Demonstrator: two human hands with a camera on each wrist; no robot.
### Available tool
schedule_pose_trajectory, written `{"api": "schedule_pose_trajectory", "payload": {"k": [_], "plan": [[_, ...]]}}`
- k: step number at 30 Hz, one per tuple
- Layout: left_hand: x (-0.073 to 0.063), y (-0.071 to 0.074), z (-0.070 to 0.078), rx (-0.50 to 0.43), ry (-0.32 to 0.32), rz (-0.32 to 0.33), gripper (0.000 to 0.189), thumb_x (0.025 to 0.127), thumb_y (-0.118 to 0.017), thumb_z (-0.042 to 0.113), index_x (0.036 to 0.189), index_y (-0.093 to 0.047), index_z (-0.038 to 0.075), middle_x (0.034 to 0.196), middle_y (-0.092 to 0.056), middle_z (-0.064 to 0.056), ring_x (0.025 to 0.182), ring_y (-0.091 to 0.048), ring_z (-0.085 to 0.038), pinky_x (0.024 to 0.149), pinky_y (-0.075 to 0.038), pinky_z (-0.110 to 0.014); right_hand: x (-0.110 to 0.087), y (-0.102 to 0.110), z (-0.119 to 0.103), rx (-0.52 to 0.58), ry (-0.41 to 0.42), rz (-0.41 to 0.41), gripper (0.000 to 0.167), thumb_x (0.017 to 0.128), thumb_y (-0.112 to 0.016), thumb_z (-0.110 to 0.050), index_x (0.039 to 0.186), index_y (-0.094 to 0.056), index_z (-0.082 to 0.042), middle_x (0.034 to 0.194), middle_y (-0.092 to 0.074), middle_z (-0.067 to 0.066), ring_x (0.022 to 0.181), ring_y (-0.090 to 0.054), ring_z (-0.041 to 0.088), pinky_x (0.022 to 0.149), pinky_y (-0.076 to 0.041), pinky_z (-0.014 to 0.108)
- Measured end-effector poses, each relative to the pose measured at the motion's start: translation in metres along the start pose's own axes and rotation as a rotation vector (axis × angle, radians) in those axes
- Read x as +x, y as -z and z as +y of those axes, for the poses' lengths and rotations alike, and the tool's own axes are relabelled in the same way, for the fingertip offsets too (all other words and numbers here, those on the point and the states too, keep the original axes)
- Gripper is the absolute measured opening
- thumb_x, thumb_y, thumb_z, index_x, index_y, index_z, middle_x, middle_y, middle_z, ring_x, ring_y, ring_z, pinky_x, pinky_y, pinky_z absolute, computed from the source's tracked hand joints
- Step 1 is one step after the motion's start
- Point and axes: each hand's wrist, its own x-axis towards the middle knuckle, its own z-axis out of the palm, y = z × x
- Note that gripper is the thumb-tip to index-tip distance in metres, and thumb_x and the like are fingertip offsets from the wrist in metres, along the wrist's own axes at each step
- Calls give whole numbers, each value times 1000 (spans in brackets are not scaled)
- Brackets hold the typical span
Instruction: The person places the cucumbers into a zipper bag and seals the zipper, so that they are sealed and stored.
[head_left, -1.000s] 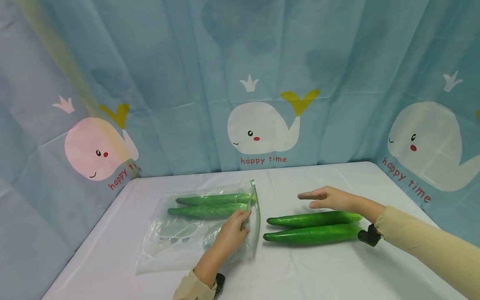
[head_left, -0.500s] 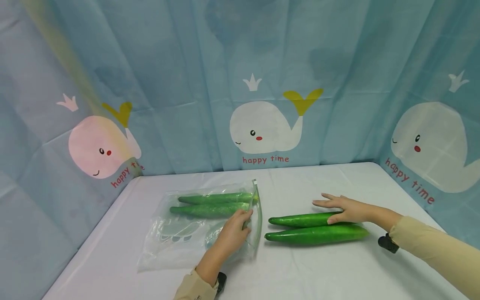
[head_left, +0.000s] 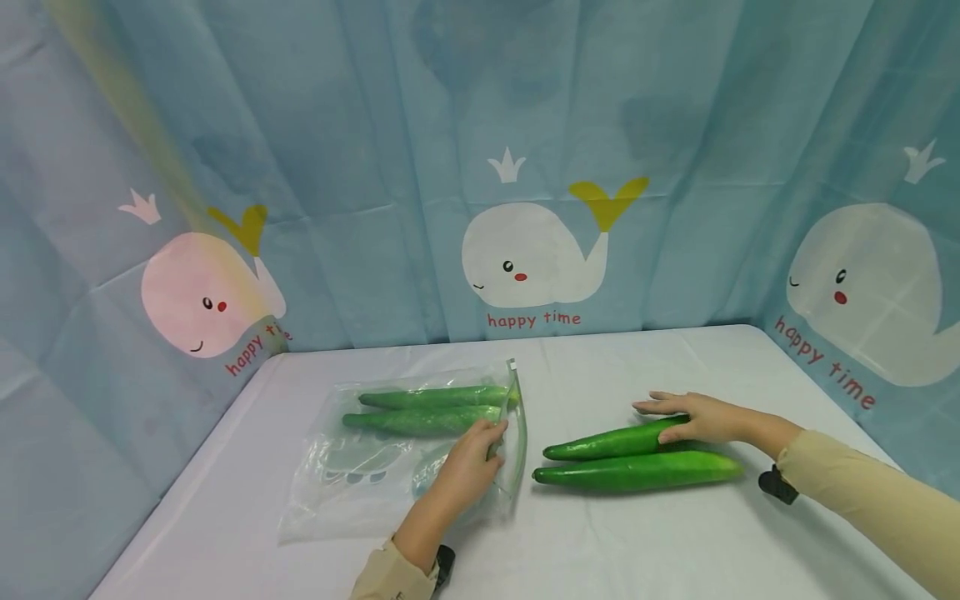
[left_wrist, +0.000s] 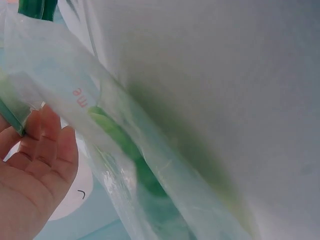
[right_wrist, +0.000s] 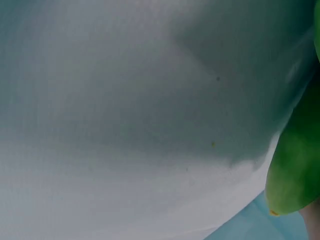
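Observation:
In the head view, my left hand (head_left: 467, 467) pinches the opening edge of a clear zip bag (head_left: 307, 512) that lies flat at left. Two cucumbers (head_left: 420, 421) show through its plastic. The left wrist view has that hand (left_wrist: 37, 172) with fingertips curled at the green zip strip (left_wrist: 11, 119). To the right, two more cucumbers lie side by side on the table. My right hand (head_left: 708, 418) holds the far cucumber (head_left: 600, 444) near its right end, thumb on the near side, fingers reaching over it. The near cucumber (head_left: 637, 472) is in front, untouched.
A white cloth (head_left: 600, 542) covers the table. Blue curtains (head_left: 360, 250) printed with whales hang along its back and both sides. In the right wrist view, a cucumber's pale end (right_wrist: 292, 170) shows at the right edge.
My right hand has come down onto the far cucumber, which has turned slightly, its right end swinging away from the near one. My left hand keeps its hold on the bag.

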Motion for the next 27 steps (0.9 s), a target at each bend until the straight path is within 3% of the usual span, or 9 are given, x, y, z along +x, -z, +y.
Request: {"api": "schedule_pose_trajectory", "payload": {"k": [4, 12, 16, 22, 27], "plan": [[0, 0, 0, 15, -14, 8, 50, 86, -65, -8, 135, -52, -8, 119, -56, -16, 111, -56, -35, 90, -49, -48, 0, 0, 2, -39, 26, 39, 58, 94, -62, -37, 140, -51, -4, 142, -42, 30, 131, -33, 53, 99, -32, 66], [1, 0, 0, 33, -22, 11, 50, 85, -65, -8, 134, -53, -8, 117, -57, -16, 111, -56, -35, 91, -48, -48, -2, 1, 7, -139, 122, 60, 50, 91, -66, -34, 132, -60, -4, 133, -53, 27, 124, -40, 55, 93, -36, 68], [0, -1, -1, 38, -21, 14, 50, 85, -66, -8, 134, -53, -7, 118, -57, -16, 111, -56, -35, 91, -48, -48, -4, 2, 8, -151, 112, 70, 50, 90, -68, -35, 128, -63, -3, 130, -56, 25, 121, -45, 52, 92, -39, 64], [0, -1, 0, 15, -2, 11, 50, 86, -65, -8, 135, -52, -8, 119, -56, -16, 112, -55, -36, 91, -48, -48, -4, 3, 8, -160, 145, 116, 45, 89, -71, -31, 120, -67, 1, 115, -66, 16, 106, -61, 32, 86, -51, 44], [-1, 0, 1, -4, 22, 10, 51, 87, -65, -7, 136, -51, -6, 122, -56, -16, 114, -55, -36, 90, -49, -47, -4, 6, 2, -127, 92, 129, 49, 87, -71, -34, 119, -67, 3, 114, -68, 18, 106, -61, 39, 86, -51, 46]]}}
